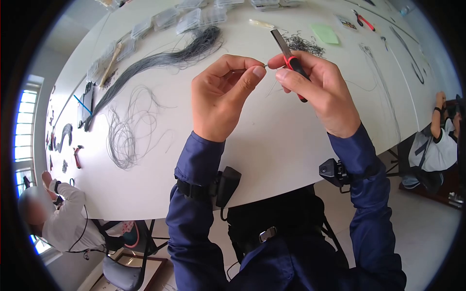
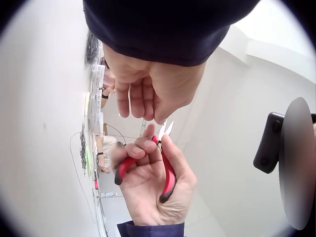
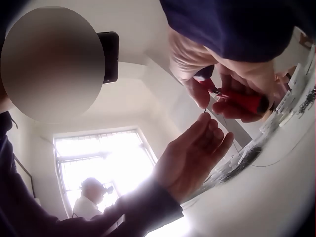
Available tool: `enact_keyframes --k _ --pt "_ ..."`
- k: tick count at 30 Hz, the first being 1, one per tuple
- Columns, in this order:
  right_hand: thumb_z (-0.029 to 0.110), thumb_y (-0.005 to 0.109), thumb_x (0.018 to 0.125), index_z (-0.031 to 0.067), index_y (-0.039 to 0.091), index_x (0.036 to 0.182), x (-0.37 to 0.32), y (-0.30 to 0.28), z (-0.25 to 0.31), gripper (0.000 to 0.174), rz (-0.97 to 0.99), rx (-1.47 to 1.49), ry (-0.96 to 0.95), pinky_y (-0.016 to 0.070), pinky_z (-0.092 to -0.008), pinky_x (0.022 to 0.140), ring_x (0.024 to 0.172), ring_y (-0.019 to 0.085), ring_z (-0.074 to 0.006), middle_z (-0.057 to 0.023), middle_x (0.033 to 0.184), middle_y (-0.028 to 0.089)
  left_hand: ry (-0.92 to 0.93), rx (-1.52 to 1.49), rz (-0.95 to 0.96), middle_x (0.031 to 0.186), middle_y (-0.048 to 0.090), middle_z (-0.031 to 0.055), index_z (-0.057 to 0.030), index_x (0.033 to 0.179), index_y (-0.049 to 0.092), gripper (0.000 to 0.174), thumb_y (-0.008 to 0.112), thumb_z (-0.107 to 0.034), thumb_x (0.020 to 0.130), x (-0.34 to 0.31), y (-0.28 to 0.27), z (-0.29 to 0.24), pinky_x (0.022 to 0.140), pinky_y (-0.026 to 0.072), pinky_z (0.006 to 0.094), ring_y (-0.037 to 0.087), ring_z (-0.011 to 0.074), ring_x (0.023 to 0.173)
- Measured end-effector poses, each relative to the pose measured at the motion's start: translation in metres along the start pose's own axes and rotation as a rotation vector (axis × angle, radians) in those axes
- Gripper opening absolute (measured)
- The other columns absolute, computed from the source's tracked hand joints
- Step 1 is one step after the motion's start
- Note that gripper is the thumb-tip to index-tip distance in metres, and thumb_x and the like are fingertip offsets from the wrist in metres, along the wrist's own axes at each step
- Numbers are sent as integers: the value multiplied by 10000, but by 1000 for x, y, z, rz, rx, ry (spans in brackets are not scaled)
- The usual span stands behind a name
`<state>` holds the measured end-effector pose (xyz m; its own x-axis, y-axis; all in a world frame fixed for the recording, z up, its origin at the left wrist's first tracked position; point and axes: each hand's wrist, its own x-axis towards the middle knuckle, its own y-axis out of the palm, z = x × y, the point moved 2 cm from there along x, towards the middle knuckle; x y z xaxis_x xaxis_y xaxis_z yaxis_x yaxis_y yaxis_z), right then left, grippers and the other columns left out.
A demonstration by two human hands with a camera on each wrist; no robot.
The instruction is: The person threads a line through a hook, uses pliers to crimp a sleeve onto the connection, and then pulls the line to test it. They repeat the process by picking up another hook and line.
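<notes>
One thumb-and-finger pinch of my left hand [image 1: 218, 99] holds a tiny piece [image 1: 265, 66] beside my right hand [image 1: 324, 92], whose curled fingers grip spread pliers [image 1: 283, 44]. Pinch lightly — no rolling — both wrists steady above the table [image 1: 272, 155].

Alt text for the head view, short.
A person's left hand pinches a tiny piece while the right hand holds pliers with red-and-black handles, above a white table. Beyond the hands lie a bundle of dark strands, clear plastic boxes and a pile of small dark hooks.
</notes>
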<state>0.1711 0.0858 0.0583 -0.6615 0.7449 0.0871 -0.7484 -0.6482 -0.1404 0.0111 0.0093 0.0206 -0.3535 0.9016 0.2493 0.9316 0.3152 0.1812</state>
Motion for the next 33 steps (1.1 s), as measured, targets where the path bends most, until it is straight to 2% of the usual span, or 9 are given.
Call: enact_keyframes --k 8,11,17,26,33 --pt "250 643 917 18 654 937 9 3 -14 233 23 150 70 393 -218 607 688 505 -64 22 725 553 -17 -6 -26 946 690 86 44 1013 665 153 684 -81 927 1 0 3 871 519 275 661 150 910" --pt "257 643 920 20 651 922 10 7 -13 237 -32 166 82 387 -217 596 676 492 -61 25 722 549 -28 7 -33 927 695 87 43 1008 675 152 688 -83 924 2 0 3 862 520 272 662 148 898" --pt "261 636 932 14 645 923 13 2 -21 248 38 144 51 389 -220 586 662 481 -58 24 712 540 -57 27 -41 901 699 92 47 1000 686 174 699 -107 920 1 0 6 849 520 272 661 146 880" --pt "269 588 959 15 601 899 14 2 -27 261 21 192 6 402 -239 589 641 483 -77 0 688 528 -49 -61 -13 896 700 106 35 987 681 161 688 -115 929 3 0 16 858 523 320 677 185 865" --pt "271 600 948 8 631 931 15 1 -30 266 33 226 41 399 -228 604 666 483 -70 6 718 543 -53 -89 -25 924 701 107 39 999 675 145 671 -91 936 4 2 14 878 535 344 699 207 870"
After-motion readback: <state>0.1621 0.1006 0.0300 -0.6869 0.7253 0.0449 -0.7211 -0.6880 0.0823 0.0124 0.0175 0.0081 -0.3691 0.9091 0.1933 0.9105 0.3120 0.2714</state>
